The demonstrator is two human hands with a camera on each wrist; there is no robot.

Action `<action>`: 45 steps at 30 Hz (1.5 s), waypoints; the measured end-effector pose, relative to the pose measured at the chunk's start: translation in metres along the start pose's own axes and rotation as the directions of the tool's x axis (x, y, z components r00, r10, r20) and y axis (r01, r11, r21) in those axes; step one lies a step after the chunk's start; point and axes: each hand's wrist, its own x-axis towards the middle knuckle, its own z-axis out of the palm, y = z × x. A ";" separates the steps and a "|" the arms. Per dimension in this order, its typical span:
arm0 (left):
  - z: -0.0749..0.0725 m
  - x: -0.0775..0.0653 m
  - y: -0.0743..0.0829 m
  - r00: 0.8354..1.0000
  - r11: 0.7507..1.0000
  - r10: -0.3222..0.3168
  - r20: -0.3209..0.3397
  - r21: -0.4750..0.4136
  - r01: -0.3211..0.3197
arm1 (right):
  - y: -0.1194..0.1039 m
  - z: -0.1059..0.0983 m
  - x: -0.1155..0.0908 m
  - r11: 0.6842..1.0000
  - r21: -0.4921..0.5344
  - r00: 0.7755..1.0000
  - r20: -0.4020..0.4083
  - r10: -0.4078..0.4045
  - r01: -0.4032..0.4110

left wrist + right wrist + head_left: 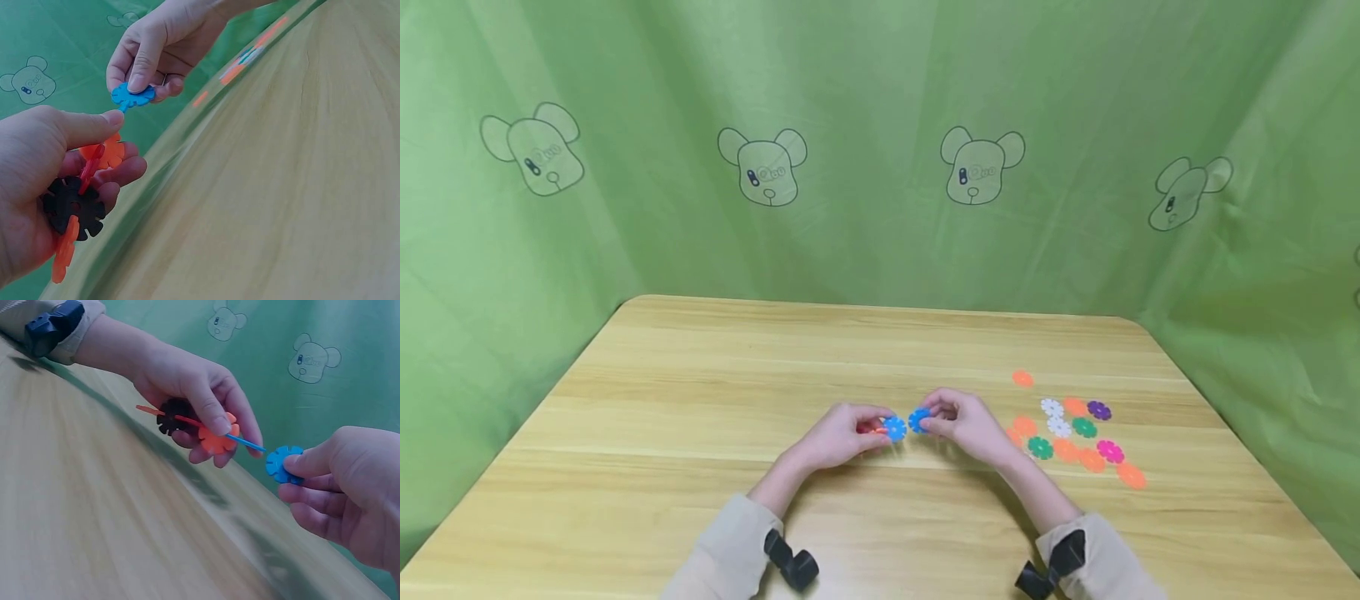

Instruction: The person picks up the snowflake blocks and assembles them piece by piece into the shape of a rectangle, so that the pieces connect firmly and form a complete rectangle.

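Note:
My left hand (838,435) grips a chain of slotted plastic flower discs, pinching it between thumb and fingers. In the left wrist view the chain has an orange disc (65,250), a black disc (78,209), a red disc (92,167) and another orange disc (112,153). A blue disc (894,428) forms the end that points to the right. My right hand (966,425) pinches a separate blue disc (280,464) by its edge. The two blue discs face each other with a small gap in the right wrist view. Both hands are held above the table.
Loose flower discs lie flat on the wooden table (700,375) to the right: several orange, white discs (1059,427), green discs (1041,448), a pink disc (1110,452) and a purple disc (1099,410). Green curtains (865,242) with bear-head outlines surround the table.

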 end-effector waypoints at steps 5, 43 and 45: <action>0.001 0.000 0.000 1.000 1.000 0.001 0.002 -0.008 -0.001 | -0.004 0.005 -0.001 0.999 -0.042 1.000 -0.020 -0.018 0.017; 0.002 -0.001 0.003 0.997 0.998 0.045 0.070 0.048 -0.049 | 0.005 0.013 -0.004 0.993 -0.013 0.994 0.001 -0.114 0.114; 0.003 -0.001 0.003 0.997 0.997 0.050 0.063 0.056 -0.054 | 0.004 0.012 -0.004 0.995 -0.024 0.995 -0.007 -0.099 0.099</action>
